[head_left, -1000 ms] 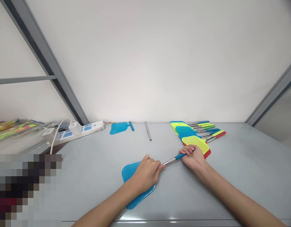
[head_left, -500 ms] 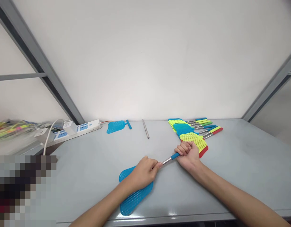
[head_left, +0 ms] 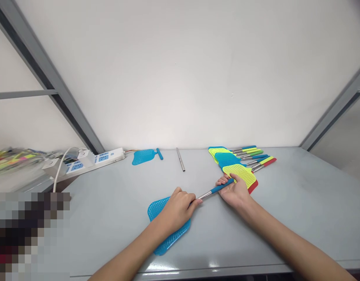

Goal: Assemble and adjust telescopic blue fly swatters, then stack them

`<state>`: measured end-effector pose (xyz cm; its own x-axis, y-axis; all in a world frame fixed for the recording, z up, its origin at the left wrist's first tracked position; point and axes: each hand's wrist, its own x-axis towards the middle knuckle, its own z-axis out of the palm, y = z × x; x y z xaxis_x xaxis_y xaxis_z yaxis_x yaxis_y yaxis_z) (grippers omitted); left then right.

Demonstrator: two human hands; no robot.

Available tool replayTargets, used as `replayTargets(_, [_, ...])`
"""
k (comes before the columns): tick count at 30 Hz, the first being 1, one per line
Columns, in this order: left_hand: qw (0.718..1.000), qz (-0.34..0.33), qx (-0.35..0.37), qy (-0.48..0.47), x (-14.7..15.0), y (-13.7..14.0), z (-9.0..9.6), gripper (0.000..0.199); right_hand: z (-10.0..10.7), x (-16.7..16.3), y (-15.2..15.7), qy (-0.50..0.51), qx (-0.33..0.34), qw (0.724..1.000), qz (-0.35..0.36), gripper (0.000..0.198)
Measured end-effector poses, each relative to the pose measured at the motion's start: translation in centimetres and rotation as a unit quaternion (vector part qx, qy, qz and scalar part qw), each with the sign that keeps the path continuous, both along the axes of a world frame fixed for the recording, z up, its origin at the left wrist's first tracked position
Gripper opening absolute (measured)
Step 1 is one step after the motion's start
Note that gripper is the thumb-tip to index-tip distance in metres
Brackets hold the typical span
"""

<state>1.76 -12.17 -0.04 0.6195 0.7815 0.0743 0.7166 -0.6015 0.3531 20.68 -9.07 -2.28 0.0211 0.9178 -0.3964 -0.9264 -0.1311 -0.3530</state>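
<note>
The smooth grey desk (head_left: 109, 218) carried, towards its right rear, a fanned pile (head_left: 226, 161) of seemingly finished swatters with steel shafts. Near the front edge a blue swatter (head_left: 174, 237), its head thin and perforated, was held, its joint hidden. The left hand (head_left: 182, 207) clenched its neck; the right hand (head_left: 235, 192), palm up, loosely cradled its grip. Behind, a blue head (head_left: 143, 157) and slim metal rod (head_left: 180, 159) lay unjoined.
</note>
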Motion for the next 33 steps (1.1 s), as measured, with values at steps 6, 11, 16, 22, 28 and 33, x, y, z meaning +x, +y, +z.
replayTargets(6, [1.0, -0.008, 0.021, -0.005, -1.0, 0.1, -0.1, 0.028, -0.5, 1.4, 1.1, -0.013, -0.007, 1.0, 0.013, 0.021])
replayTargets(11, [0.998, -0.048, 0.03, 0.012, -1.4, 0.4, 0.6, 0.03, 0.7, 1.7, 0.8, -0.008, 0.002, 1.0, 0.018, 0.021])
replayTargets(16, [0.999, -0.051, 0.008, 0.009, -1.3, 0.2, 0.8, 0.033, 0.9, 1.2, 0.2, -0.008, 0.031, 0.999, -0.005, 0.025])
replayTargets(22, [0.999, -0.041, 0.013, 0.001, -1.1, -0.2, 0.6, 0.033, 0.6, 0.3, -0.5, -0.011, 0.047, 0.998, -0.049, 0.026])
replayTargets(28, [0.998, -0.039, -0.039, -0.027, -1.0, -0.3, 0.5, 0.033, 1.3, -0.2, -1.2, 0.029, 0.074, 0.995, -0.051, 0.029])
replayTargets(33, [0.997, -0.041, -0.061, -0.019, -0.7, -0.5, 0.6, 0.034, 1.0, -0.2, -1.1, 0.056, 0.067, 0.995, -0.038, 0.029])
